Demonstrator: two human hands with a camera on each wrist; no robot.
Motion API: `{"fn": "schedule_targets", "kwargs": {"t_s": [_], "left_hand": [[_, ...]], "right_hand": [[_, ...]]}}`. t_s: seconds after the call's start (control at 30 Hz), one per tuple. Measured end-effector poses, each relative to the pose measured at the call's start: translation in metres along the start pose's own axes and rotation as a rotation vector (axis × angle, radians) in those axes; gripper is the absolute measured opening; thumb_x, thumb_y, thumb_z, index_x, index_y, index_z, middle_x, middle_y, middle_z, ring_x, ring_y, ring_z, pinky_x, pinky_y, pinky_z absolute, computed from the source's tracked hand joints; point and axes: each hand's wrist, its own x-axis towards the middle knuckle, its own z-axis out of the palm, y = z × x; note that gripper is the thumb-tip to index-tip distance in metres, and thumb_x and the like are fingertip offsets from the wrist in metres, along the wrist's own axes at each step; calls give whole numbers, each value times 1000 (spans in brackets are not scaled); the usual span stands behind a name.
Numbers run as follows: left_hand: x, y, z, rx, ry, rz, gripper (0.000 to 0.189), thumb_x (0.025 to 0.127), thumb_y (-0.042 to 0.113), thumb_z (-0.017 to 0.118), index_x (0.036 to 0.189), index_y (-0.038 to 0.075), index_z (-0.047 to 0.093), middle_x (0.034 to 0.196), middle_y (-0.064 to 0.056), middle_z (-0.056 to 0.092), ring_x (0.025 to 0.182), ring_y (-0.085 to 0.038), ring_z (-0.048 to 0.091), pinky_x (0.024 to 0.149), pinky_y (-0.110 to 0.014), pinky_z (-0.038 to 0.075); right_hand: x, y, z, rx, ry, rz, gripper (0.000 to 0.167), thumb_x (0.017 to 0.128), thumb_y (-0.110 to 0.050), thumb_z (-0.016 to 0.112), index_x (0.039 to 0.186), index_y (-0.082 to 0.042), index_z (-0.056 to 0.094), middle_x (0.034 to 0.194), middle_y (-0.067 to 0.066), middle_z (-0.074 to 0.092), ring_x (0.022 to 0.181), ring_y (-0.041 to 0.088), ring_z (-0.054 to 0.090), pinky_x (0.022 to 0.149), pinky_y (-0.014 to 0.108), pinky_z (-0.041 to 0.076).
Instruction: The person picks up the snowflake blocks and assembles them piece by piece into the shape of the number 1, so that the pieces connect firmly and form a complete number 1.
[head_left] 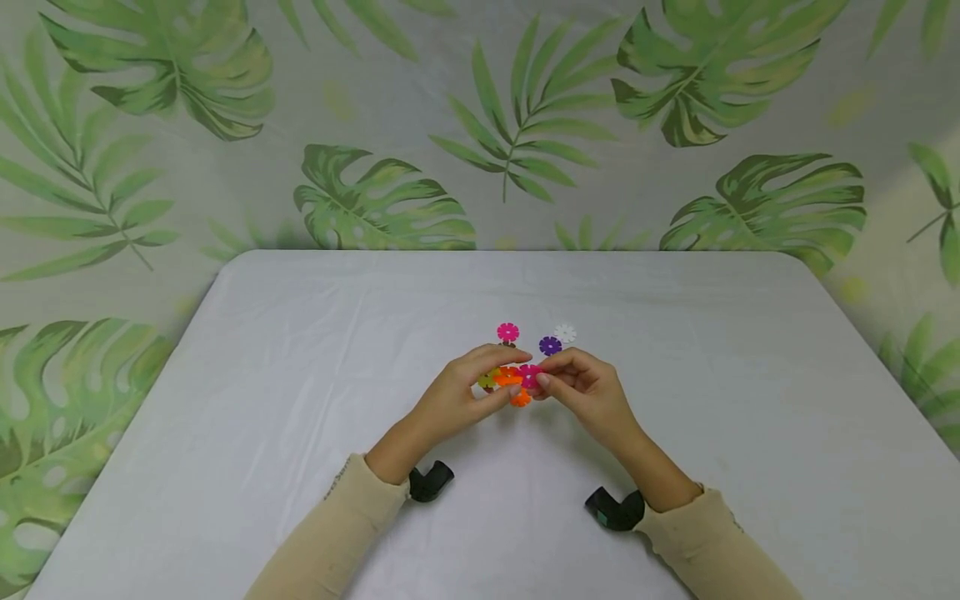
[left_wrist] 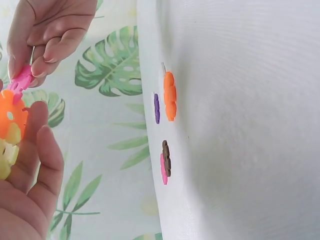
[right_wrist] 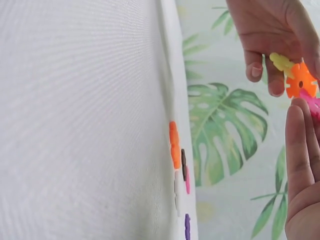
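Observation:
My left hand (head_left: 457,392) holds a yellow notched plastic disc (left_wrist: 7,155) and an orange notched disc (left_wrist: 11,114) between thumb and fingers. These two are joined at their edges. From the other side my right hand (head_left: 592,390) pinches a pink notched disc (head_left: 529,376). That pink disc meets the orange one at its rim; whether their slots are fully engaged I cannot tell. The hands hold the pieces above the table, fingertips close together. Part of the yellow disc is hidden by the left hand in the head view.
On the white-covered table (head_left: 300,350) lie loose discs: orange (left_wrist: 170,96), pink (head_left: 507,332), brown (left_wrist: 166,158), purple (head_left: 551,345) and white (head_left: 566,333). Black wrist devices (head_left: 617,509) sit at both sleeves. A leaf-print cloth (head_left: 525,125) hangs behind the table.

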Motion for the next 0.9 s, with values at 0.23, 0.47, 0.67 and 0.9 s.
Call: {"fn": "schedule_targets", "kwargs": {"t_s": [0.23,0.47,0.67,0.9], "left_hand": [[-1,-3,2,29,34,108,34,79,4,68,112,5,60,109,-3,60,110,-14,49,92,-28,39],[-2,-4,3,63,56,97,35,76,2,71,110,5,62,107,-4,61,107,-14,51,89,-25,41],[-3,-3,3,71,70,52,36,73,5,74,108,5,64,106,-3,62,106,-12,53,87,-22,42],[-2,-3,5,64,67,69,37,72,8,76,106,2,63,105,-7,63,95,-13,57,81,-20,45]], "right_hand": [[0,1,1,34,-4,14,11,83,10,56,94,11,54,85,21,60,70,24,63,65,37,52],[-1,0,1,35,-13,48,12,84,8,57,95,11,55,86,21,60,70,26,63,65,38,52],[-1,-1,1,16,1,93,10,85,6,56,94,9,56,85,16,62,69,23,63,66,35,52],[-1,0,4,39,-8,115,10,86,5,55,95,10,56,82,15,63,68,23,63,66,36,52]]}}
